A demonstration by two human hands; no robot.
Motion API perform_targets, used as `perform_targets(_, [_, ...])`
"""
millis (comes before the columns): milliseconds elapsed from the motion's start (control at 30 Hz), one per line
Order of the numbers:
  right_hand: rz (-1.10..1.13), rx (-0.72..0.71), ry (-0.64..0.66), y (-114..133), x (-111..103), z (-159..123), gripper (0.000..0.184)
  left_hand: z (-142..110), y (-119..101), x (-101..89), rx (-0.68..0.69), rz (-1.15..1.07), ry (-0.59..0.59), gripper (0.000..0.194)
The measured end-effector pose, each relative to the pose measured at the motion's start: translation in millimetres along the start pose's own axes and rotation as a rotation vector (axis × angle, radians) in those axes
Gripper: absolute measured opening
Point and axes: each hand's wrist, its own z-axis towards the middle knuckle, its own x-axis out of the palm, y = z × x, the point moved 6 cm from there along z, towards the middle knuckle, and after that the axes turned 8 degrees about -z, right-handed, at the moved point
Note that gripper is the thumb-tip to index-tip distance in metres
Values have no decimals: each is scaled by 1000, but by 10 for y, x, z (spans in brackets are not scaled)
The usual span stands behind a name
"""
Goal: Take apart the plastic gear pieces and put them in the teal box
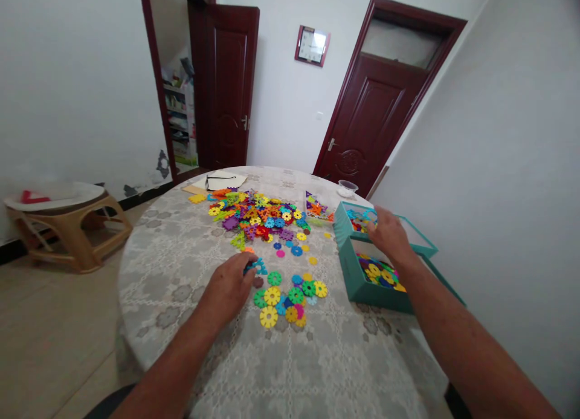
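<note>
My left hand [230, 284] is closed, with thumb and fingers pinched on a blue plastic building piece [260, 266] with notched edges. It is low over the table, left of a loose group of notched discs, among them a yellow disc [269, 317] and a green disc [274, 278]. My right hand [388, 230] reaches over the far teal box [343, 221], fingers curled together at its opening. Blue pieces [361, 214] show beside its fingertips. What the fingers hold, if anything, I cannot make out.
A large heap of coloured pieces [258, 216] spreads across the table's far middle. The nearer teal box [356, 286] contains mixed discs. Behind are a clear tray [318, 206], a transparent bowl [348, 187] and glasses [220, 178] on paper. A patterned cloth [181, 250] covers the round table.
</note>
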Motion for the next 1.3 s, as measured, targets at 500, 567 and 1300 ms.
perform_targets(500, [1068,-229,770,2108,-305,-1091,14,-168,-165,389,-175,-573,270,17])
perform_targets(567, [1099,-266,821,2125,-280,-1062,12,-181,-172,384,-172,-610,271,16])
perform_targets(1300, [439,-307,329,1615,47,-219,45,-440,79,647,141,159,416,115])
